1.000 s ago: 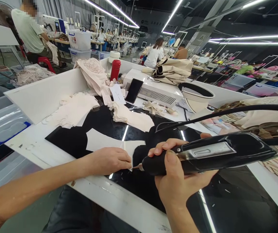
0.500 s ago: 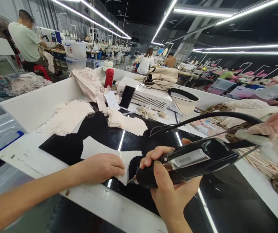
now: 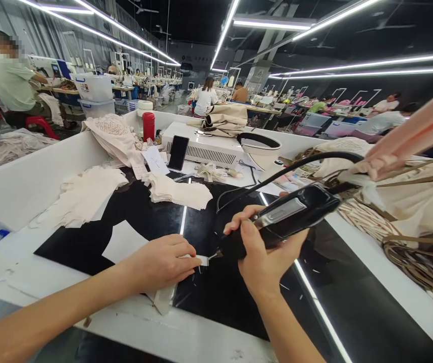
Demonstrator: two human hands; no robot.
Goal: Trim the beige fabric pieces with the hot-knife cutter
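My left hand [image 3: 169,262], fingers pressed together, pins a white fabric piece [image 3: 123,242] on the black board [image 3: 231,302]. The piece runs under the hand; a narrow end shows past the fingertips and a corner hangs down towards the near edge. My right hand [image 3: 264,247] is wrapped around a black corded hand tool [image 3: 288,214] with a silver plate on its side. The tool slants down to the left, and its thin metal tip [image 3: 215,255] is at the narrow end of the fabric, apparently touching it.
Stacked cream fabric pieces [image 3: 180,190] and a fanned pile [image 3: 84,194] lie beyond my hands. Behind them are a phone [image 3: 178,152], a red bottle [image 3: 149,126] and a vented white box [image 3: 201,146]. A black cable [image 3: 295,166] arches over the table. Small scraps dot the board.
The view has swung right. The white fabric has turned under my left hand, and the tool tip has gone from its lower corner to its narrow right end. Both hands keep their grip.
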